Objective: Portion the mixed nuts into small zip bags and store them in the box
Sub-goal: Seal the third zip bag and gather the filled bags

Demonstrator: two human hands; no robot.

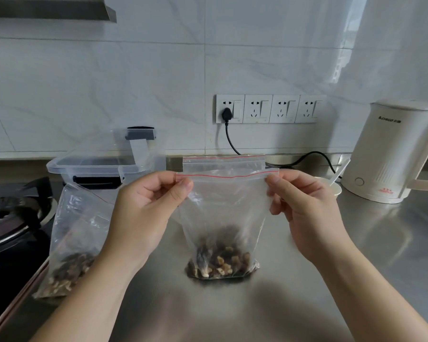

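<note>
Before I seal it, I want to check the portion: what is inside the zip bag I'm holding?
The zip bag holds a small heap of mixed nuts at its bottom; above that it is empty. Nuts buried under the top layer cannot be seen.

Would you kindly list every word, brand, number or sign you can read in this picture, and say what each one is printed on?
"CHIGO", in dark letters, followed by two small characters too blurred to read: near the top of the white kettle.
A small red mark low on the same kettle: too small to read.
The wall sockets, the zip bag held by both hands, and the clear box show no readable text.
</note>
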